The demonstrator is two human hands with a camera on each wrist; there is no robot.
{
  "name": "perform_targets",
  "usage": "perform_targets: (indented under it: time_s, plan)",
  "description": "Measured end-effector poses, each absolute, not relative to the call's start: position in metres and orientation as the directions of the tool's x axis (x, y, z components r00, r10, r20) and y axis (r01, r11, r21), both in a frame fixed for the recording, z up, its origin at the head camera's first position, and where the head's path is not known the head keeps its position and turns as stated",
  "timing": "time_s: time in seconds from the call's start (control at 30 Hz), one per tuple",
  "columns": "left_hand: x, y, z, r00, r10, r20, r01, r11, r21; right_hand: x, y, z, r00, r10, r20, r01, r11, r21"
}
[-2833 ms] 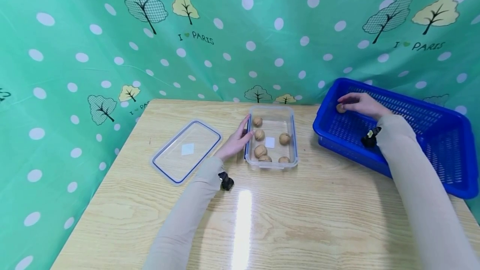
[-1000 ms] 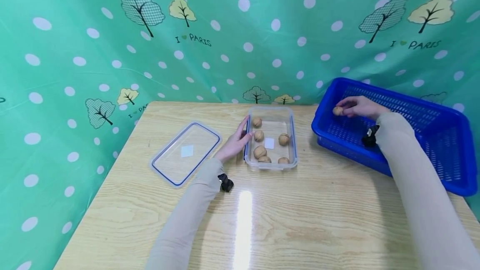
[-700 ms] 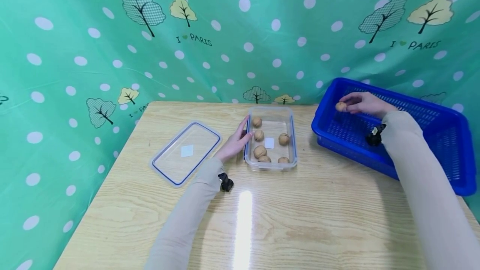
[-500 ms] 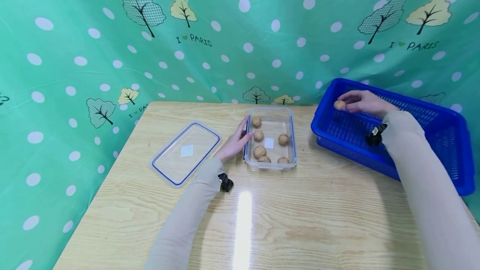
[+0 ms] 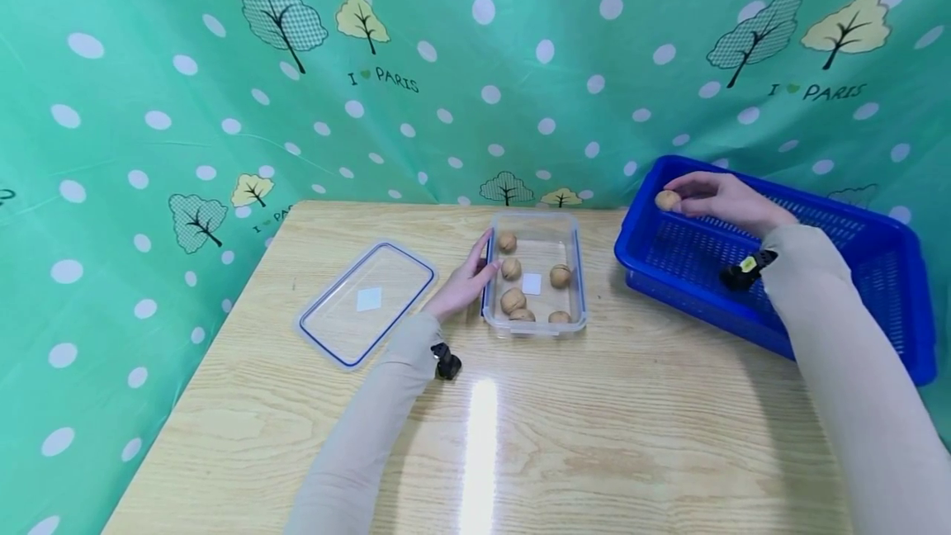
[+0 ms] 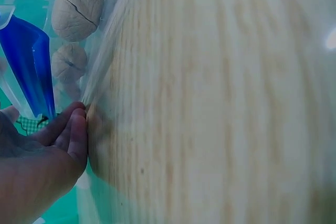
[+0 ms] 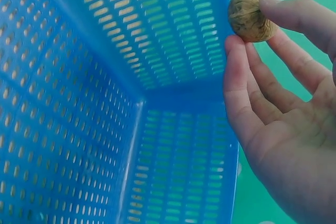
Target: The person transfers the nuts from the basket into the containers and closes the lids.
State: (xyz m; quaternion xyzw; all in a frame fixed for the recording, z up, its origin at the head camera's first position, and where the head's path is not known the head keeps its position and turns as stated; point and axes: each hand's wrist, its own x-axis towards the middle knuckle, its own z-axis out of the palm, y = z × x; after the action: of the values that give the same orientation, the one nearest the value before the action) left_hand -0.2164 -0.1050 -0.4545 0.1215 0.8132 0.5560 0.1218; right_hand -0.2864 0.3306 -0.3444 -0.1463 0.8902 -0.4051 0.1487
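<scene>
A walnut [image 5: 668,201] is pinched between the thumb and fingertips of my right hand [image 5: 724,198], over the left end of the blue basket [image 5: 642,265]. In the right wrist view this walnut [image 7: 251,16] shows round and whole, level with the basket's upper part. My left hand [image 5: 464,283] rests against the left side of a clear plastic container [image 5: 546,327], its fingers lying along the wall by a blue latch [image 6: 32,59]. Inside that container sit several walnuts [image 5: 513,300], most of them along the left wall, around a white square label [image 5: 531,284].
The container's clear lid [image 5: 367,304], edged in blue, lies flat on the wooden table [image 5: 594,436] to the left. Behind stands a green dotted curtain [image 5: 461,48]. A camera is strapped to each wrist.
My right hand has lifted the walnut from low in the basket up towards its left rim. The left hand keeps its place at the container.
</scene>
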Motion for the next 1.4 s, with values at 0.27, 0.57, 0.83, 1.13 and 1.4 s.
perform_targets:
  time_s: [0.27,0.57,0.83,1.13,1.4]
  plan:
    - [-0.216,-0.105,-0.455,-0.939,0.336,-0.067,0.062,0.36,0.931,-0.277,0.32,-0.338,-0.915,-0.381,-0.129,-0.148,0.617,-0.773]
    - [-0.217,-0.107,-0.456,-0.94,0.333,-0.072,0.061,0.373,0.926,-0.266,0.307,-0.328,-0.929,-0.352,-0.112,-0.113,0.56,-0.821]
    - [-0.217,-0.106,-0.453,-0.94,0.33,-0.082,0.051,0.375,0.926,-0.253,0.281,-0.323,-0.93,-0.36,-0.078,-0.145,0.554,-0.82]
    - [-0.217,-0.106,-0.453,-0.939,0.333,-0.081,0.054,0.377,0.925,-0.243,0.248,-0.334,-0.907,-0.417,-0.058,-0.194,0.536,-0.822]
    - [-0.218,-0.106,-0.454,-0.938,0.337,-0.078,0.059,0.378,0.924,-0.236,0.225,-0.345,-0.873,-0.486,-0.031,-0.231,0.469,-0.852]
